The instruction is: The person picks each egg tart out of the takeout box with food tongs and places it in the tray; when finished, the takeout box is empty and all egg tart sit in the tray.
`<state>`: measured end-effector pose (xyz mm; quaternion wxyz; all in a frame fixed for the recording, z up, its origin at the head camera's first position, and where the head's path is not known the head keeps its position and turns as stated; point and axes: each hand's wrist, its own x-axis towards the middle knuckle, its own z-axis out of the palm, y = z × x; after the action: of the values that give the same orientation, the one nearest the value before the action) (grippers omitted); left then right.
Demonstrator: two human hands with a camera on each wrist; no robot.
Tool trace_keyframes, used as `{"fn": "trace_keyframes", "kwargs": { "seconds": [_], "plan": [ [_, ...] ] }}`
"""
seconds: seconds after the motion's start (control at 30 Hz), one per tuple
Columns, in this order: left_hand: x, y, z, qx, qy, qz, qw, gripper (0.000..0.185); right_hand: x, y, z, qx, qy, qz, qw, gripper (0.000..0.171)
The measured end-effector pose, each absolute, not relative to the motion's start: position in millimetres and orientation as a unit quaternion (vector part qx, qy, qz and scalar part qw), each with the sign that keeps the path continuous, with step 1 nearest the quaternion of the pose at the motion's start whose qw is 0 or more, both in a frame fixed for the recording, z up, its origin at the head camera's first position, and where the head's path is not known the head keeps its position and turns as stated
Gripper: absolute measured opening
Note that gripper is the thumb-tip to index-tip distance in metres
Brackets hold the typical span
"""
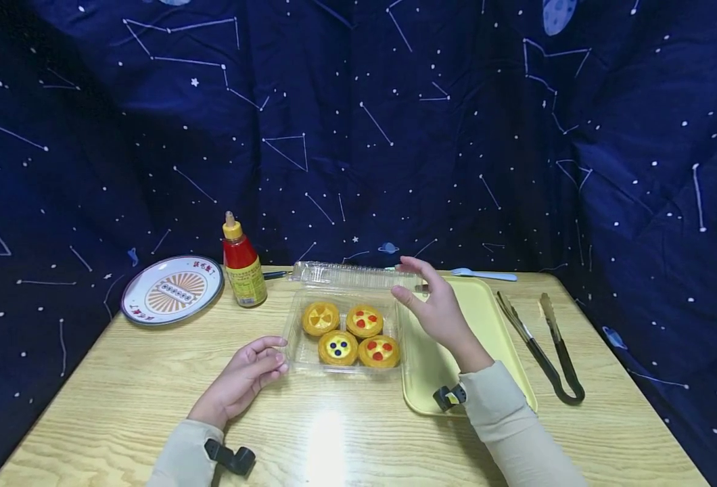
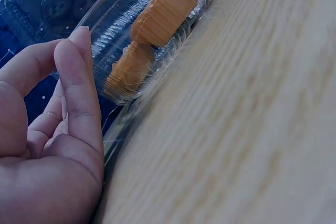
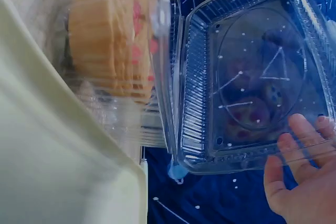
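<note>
At the middle of the wooden counter (image 1: 151, 385) sits a clear plastic clamshell box (image 1: 341, 352), lid (image 1: 358, 274) swung up and back. Four small tarts (image 1: 350, 334) inside, two by two; toppings red, yellow, blue. Left hand (image 1: 243, 379) rests on the counter at the box's left front corner, fingers (image 2: 79, 87) relaxed and slightly bent, tips touching the box wall, gripping nothing. Right hand (image 1: 434, 308) is raised at the right end of the lid, fingers (image 3: 294, 150) spread apart and fairly straight, tips at the lid's edge; firm contact cannot be told. Right wrist view shows the lid's inner face with tart reflections and the hand's fingers at its rim.

Just right of the box, touching or nearly so, a pale yellow tray (image 1: 492, 325). Right of the tray, metal tongs (image 1: 544, 345) with dark handles, lying apart from it. Behind the tray a light blue fork (image 1: 483, 274). Left of the box a red sauce bottle (image 1: 243, 264), upright, yellow cap. Further left a round patterned plate (image 1: 172, 289). Dark blue star-print cloth (image 1: 358, 122) hangs behind.
</note>
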<state>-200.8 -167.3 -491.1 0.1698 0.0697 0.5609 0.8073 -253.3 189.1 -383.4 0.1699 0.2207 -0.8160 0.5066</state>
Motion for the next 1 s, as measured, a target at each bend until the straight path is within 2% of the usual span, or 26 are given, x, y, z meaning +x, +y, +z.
{"fn": "trace_keyframes", "kwargs": {
  "seconds": [0.27, 0.43, 0.6, 0.8, 1.0],
  "plan": [
    [-201, -167, -491, 0.075, 0.56, 0.809, 0.164, 0.028, -274, 187, -365, 0.202, -0.784, 0.567, 0.155, 0.033],
    [-200, -167, -491, 0.077, 0.562, 0.807, 0.164, 0.031, -277, 183, -348, 0.17, -0.78, 0.591, 0.121, 0.038],
    [-200, -167, -492, 0.083, 0.562, 0.807, 0.164, 0.032, -307, 188, -368, 0.157, -0.775, 0.607, 0.081, 0.049],
    [-200, -168, -494, 0.088, 0.563, 0.805, 0.166, 0.034, -331, 192, -395, 0.126, -0.817, 0.562, 0.001, 0.06],
    [-201, -168, -494, 0.082, 0.561, 0.806, 0.167, 0.039, -341, 194, -414, 0.128, -0.877, 0.462, 0.027, 0.045]
  ]
}}
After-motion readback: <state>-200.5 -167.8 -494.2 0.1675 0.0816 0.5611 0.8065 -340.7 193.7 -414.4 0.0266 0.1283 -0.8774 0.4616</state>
